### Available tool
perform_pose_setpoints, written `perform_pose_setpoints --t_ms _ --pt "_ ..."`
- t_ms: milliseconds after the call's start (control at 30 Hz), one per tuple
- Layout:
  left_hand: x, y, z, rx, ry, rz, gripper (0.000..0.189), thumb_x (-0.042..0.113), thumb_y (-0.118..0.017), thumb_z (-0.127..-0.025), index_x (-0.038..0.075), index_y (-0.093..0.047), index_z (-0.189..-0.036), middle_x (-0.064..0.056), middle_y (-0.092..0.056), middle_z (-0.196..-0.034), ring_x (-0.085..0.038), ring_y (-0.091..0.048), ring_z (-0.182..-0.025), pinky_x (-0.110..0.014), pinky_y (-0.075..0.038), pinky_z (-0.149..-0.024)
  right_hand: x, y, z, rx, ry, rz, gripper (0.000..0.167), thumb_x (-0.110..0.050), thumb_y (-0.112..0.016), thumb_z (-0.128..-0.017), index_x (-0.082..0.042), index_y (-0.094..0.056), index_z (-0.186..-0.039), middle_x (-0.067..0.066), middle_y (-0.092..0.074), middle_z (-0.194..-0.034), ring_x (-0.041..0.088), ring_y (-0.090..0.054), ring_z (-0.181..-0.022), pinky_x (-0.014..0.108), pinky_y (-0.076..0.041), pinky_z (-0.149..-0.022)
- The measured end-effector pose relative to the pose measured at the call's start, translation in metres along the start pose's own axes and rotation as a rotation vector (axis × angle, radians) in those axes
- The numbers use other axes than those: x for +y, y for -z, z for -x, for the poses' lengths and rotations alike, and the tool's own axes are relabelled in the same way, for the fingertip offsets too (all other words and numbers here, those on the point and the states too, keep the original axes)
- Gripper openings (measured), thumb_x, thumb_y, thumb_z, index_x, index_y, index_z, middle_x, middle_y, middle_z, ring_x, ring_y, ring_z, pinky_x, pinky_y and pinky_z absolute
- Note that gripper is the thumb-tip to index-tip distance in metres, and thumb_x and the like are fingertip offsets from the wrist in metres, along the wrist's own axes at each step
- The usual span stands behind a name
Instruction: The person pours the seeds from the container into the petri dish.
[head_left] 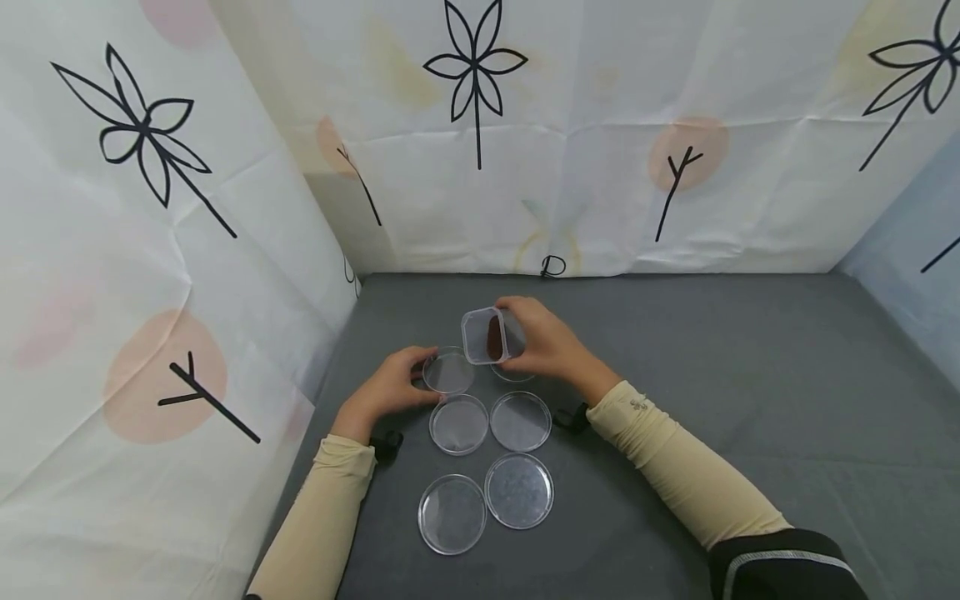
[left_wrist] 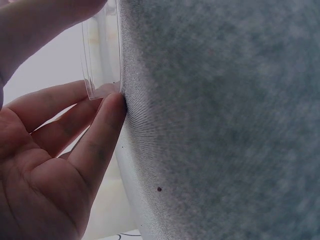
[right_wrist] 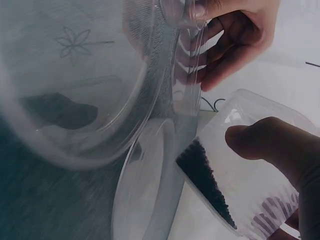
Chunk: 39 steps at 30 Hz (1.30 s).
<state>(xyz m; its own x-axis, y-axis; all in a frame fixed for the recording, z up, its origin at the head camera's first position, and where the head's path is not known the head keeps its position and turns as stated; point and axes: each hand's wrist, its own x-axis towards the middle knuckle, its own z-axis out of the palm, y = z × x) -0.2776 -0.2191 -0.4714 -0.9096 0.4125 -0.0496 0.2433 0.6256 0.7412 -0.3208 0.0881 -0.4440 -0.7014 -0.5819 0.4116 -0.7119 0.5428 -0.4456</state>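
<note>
1. Well, the right grip grasps a clear tub, tilted, dark grains banked inside it.
2. Beside it, the left grip clasps a clear round dish on the grey desk.
3. Partly hidden by the right grip sits a second dish.
4. Nearer the person than both grips, four more dishes lie in two pairs.

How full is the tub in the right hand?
Partly full: the right wrist view shows dark grains along one side of the tub, the rest clear.
</note>
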Motion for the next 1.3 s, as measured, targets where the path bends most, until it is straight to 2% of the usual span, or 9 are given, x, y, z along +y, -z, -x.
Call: perform_pose_setpoints --t_ms 167,533,833,1067,1300 --pt "-0.001 0.000 -0.001 -0.002 0.001 -0.016 0.087 0.012 -0.091 -0.085 -0.007 -0.045 -0.156 -0.029 -0.049 -0.156 -0.046 -0.054 -0.141 -0.052 -0.052 -0.116 -0.008 -0.009 -0.009 -0.013 0.047 0.070 0.084 -0.014 -0.095 -0.074 -0.003 -0.055 -0.147 0.017 -0.059 -0.147 0.035 -0.053 -0.142 0.052 -0.055 -0.110" --pt "-0.002 -0.002 -0.001 -0.008 -0.008 -0.020 0.087 0.013 -0.090 -0.086 -0.007 -0.044 -0.157 -0.029 -0.048 -0.157 -0.046 -0.054 -0.143 -0.052 -0.052 -0.116 -0.019 -0.018 -0.020 -0.043 0.174 0.305 0.084 -0.014 -0.099 -0.071 -0.003 -0.058 -0.145 0.014 -0.064 -0.142 0.033 -0.058 -0.137 0.046 -0.056 -0.111" --pt "-0.003 -0.001 -0.001 -0.001 -0.022 -0.041 0.085 0.014 -0.090 -0.087 -0.008 -0.046 -0.156 -0.029 -0.051 -0.154 -0.046 -0.055 -0.140 -0.054 -0.052 -0.115 -0.032 -0.023 -0.028 -0.018 0.289 0.423 0.068 -0.013 -0.095 -0.079 -0.006 -0.064 -0.139 0.011 -0.068 -0.136 0.030 -0.061 -0.132 0.043 -0.054 -0.113" --pt "-0.001 0.000 0.000 -0.010 -0.026 -0.026 0.085 0.014 -0.088 -0.088 -0.009 -0.043 -0.157 -0.029 -0.048 -0.157 -0.046 -0.053 -0.142 -0.055 -0.051 -0.116 -0.037 -0.026 -0.030 -0.025 0.298 0.470 0.067 -0.008 -0.093 -0.079 -0.008 -0.064 -0.140 0.009 -0.068 -0.136 0.029 -0.061 -0.133 0.041 -0.053 -0.115" --pt "0.000 0.000 0.001 -0.014 -0.015 -0.010 0.087 0.022 -0.088 -0.090 -0.007 -0.042 -0.158 -0.026 -0.050 -0.156 -0.043 -0.052 -0.145 -0.052 -0.050 -0.118 -0.039 -0.025 -0.030 -0.045 0.281 0.470 0.069 -0.004 -0.092 -0.078 -0.009 -0.063 -0.141 0.009 -0.067 -0.137 0.029 -0.060 -0.135 0.042 -0.051 -0.117"
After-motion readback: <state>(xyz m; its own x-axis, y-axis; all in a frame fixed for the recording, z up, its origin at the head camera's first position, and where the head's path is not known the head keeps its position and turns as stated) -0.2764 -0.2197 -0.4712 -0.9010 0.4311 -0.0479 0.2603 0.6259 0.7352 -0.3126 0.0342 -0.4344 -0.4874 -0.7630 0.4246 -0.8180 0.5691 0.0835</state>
